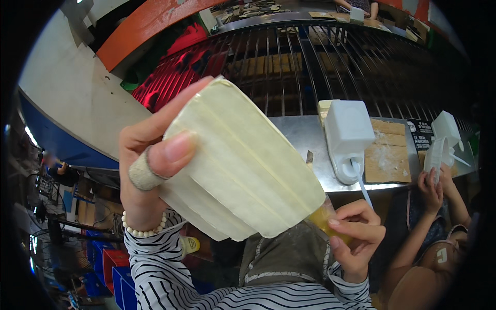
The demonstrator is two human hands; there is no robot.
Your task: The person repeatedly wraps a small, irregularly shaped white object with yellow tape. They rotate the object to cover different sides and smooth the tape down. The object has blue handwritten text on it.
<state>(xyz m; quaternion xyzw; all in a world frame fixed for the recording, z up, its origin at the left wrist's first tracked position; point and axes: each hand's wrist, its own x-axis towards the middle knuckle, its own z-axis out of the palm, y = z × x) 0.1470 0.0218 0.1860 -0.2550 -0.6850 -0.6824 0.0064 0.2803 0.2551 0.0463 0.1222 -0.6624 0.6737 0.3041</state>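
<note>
My left hand (155,155) is closed on a stack of smooth cream panels (243,160) with rounded corners, their edges stepped like overlapping layers. The thumb, wrapped with a band of pale tape, presses on the front face, and the fingers go behind it. What the panels are I cannot tell. The stack is tilted, in front of my chest, above a dark apron (289,253). Beside its lower right corner, my right hand (359,235) has bent fingers around a translucent yellow thing (324,217), partly hidden by the stack; its kind is unclear.
A white dispenser (349,129) with a stick in its cup stands on the metal ledge (330,181), by whitened cardboard (387,160). Beyond run metal rods (279,67), red-lit at left. A co-worker's hands (436,183) hold a white piece at right. Blue bins (124,287) stand lower left.
</note>
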